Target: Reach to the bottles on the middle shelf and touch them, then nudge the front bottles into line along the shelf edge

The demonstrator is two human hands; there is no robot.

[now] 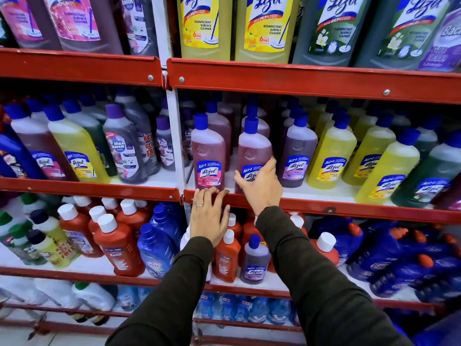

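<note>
Long dark olive-brown sleeves (324, 283) cover both arms to the wrists; left hand (208, 218) wears a thin silver ring (199, 205).

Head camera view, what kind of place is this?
Most likely a shop's cleaning-products aisle: red shelf rails hold rows of identical yellow cleaner bottles, and the right hand grips a pink Lizol bottle standing on the shelf.

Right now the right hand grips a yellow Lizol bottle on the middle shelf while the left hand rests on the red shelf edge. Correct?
Not quite. The bottle in the right hand's grip is pink, not yellow; the yellow ones stand farther right. The left hand does rest its fingers on the red shelf edge, as the head view shows.
</note>
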